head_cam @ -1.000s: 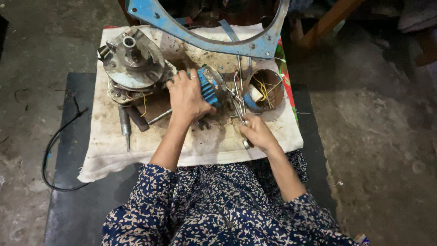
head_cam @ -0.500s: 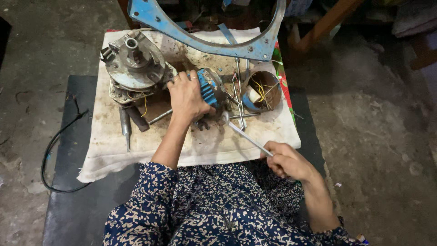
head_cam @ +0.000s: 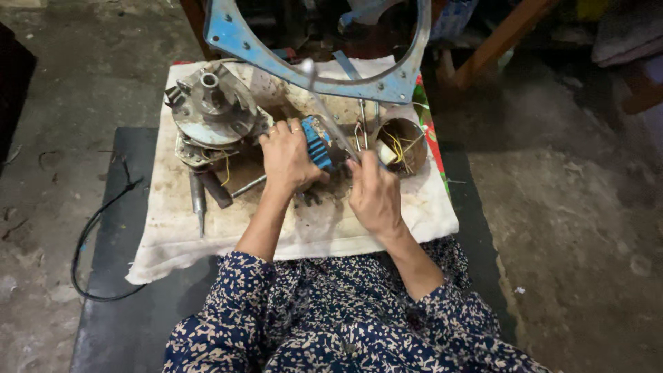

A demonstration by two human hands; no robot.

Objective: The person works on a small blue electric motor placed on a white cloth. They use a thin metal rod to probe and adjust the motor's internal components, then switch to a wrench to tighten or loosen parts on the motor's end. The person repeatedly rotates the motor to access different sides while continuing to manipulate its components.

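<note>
Left hand: your grip closes on the blue ribbed part, mid-frame.
Right hand: you hold a thin metal tool, slanting to upper centre.
Worktop: stained white cloth; grey motor housing upper left.

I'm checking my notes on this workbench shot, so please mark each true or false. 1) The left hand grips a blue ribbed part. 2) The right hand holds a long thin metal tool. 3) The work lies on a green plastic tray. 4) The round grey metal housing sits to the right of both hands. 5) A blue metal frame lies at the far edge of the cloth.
1) True: the left hand grips the blue ribbed part.
2) True: the right hand holds a long thin metal tool.
3) False: it lies on a stained white cloth.
4) False: the round grey metal housing sits to the left of the hands.
5) True: the blue metal frame lies there.
</note>
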